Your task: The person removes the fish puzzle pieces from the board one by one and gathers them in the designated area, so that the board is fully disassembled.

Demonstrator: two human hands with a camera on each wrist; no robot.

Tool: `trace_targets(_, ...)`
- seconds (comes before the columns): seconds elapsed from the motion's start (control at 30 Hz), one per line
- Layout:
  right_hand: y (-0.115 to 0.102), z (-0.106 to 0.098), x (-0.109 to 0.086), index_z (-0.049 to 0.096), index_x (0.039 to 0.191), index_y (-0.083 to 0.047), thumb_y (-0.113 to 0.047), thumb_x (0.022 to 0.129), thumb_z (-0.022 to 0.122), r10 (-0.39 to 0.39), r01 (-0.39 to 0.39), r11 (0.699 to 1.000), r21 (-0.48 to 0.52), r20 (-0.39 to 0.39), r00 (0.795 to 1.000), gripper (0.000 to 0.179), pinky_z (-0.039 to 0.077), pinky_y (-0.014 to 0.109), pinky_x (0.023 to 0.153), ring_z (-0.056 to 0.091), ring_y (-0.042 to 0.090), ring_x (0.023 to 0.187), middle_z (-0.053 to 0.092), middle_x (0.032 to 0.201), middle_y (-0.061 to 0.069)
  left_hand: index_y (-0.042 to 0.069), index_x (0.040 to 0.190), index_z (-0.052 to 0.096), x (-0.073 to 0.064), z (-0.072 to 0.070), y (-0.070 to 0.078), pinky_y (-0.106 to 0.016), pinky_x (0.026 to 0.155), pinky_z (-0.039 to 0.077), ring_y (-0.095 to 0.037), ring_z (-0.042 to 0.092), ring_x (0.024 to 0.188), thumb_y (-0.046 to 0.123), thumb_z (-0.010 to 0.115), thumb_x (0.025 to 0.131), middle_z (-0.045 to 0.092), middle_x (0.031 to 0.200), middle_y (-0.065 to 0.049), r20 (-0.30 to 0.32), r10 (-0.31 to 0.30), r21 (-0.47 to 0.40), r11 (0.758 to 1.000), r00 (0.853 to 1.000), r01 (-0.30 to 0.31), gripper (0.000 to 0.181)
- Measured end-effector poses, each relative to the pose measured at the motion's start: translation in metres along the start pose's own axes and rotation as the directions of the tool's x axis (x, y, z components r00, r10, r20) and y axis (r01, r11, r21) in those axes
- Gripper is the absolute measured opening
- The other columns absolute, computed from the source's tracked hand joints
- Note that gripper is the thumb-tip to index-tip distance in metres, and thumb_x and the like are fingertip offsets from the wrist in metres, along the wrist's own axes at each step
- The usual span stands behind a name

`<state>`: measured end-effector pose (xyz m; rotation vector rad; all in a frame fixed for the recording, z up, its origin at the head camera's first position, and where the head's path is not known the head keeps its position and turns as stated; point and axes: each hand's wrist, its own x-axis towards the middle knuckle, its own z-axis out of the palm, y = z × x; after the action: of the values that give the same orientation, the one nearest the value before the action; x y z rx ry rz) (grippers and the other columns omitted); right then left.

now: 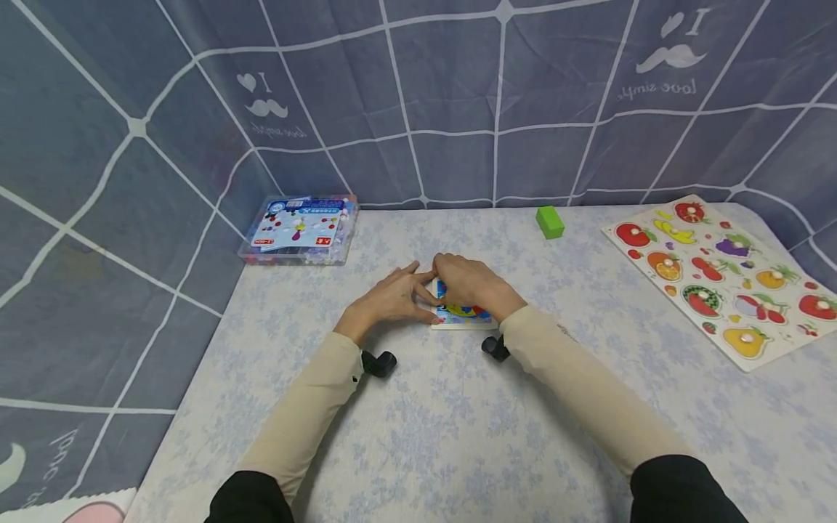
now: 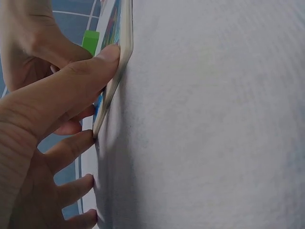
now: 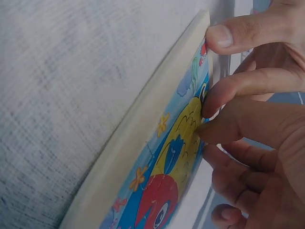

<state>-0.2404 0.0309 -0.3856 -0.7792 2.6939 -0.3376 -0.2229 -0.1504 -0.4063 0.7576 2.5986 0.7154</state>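
Note:
A small flat puzzle board (image 1: 472, 317) with a yellow, red and blue fish on it lies on the table between my hands. My left hand (image 1: 395, 296) is at its left side, fingers spread. In the left wrist view, the left thumb (image 2: 90, 69) rests on the board's edge and the forefinger touches a corner; the other fingertips reach the table. My right hand (image 1: 467, 282) is over the board's far part with curled fingers. In the right wrist view, its thumb (image 3: 214, 125) and forefinger pinch at the fish's tail end; what lies between them is mostly hidden.
A green block (image 1: 550, 222) stands near the table's back edge. At the back left lies a clear plastic box (image 1: 297, 229) with a blue label. A fruit picture board (image 1: 713, 269) lies at the right. A grey checked curtain (image 1: 451, 87) borders the table.

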Motion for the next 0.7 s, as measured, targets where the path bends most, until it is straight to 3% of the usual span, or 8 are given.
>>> trace_targets(0.23,0.0007,-0.0001,-0.0019,0.052,0.125,-0.008,-0.032,0.089,0.074,0.013,-0.014,0.999,0.033,0.04,0.999,0.049,0.05,0.039,0.089,0.054,0.02,0.098,0.052,0.115,0.006,0.024,0.108,0.078,0.001,0.0011,0.0007,-0.054,0.119,0.004,-0.033,0.006,0.15,0.04,0.083,0.077,0.034,0.155,0.0,0.006,-0.013,0.012,1.0,1.0,0.013,0.035)
trace_targets(0.33,0.0034,0.0015,-0.0015,0.051,0.126,-0.009,-0.034,0.088,0.076,0.024,-0.025,0.998,0.061,0.024,0.999,0.052,0.05,0.041,0.091,0.056,0.021,0.1,0.052,0.118,0.006,0.024,0.108,0.078,0.0011,0.0022,0.0014,-0.054,0.119,0.005,-0.033,0.007,0.15,0.041,0.084,0.077,0.036,0.155,-0.001,0.006,-0.022,0.018,1.0,1.0,0.022,0.036)
trace_targets(0.57,0.0057,0.004,-0.004,0.055,0.118,-0.008,-0.029,0.091,0.073,0.022,-0.027,0.992,0.124,0.043,0.999,0.039,0.049,0.038,0.087,0.056,0.021,0.094,0.057,0.11,0.004,0.023,0.109,0.078,-0.0002,0.0008,0.0011,-0.053,0.119,0.006,-0.034,0.007,0.15,0.04,0.084,0.077,0.034,0.155,0.0,0.007,-0.02,0.028,0.999,1.0,0.02,0.037)
trace_targets(0.7,0.0072,0.0028,-0.0046,0.055,0.119,-0.009,-0.03,0.088,0.076,0.035,-0.036,0.993,0.116,0.008,0.999,0.043,0.049,0.038,0.087,0.055,0.02,0.094,0.054,0.112,0.004,0.024,0.11,0.078,-0.0005,-0.0005,0.001,-0.055,0.119,0.005,-0.035,0.007,0.15,0.041,0.083,0.078,0.032,0.156,0.003,0.005,-0.007,0.034,0.999,1.0,0.007,0.037)
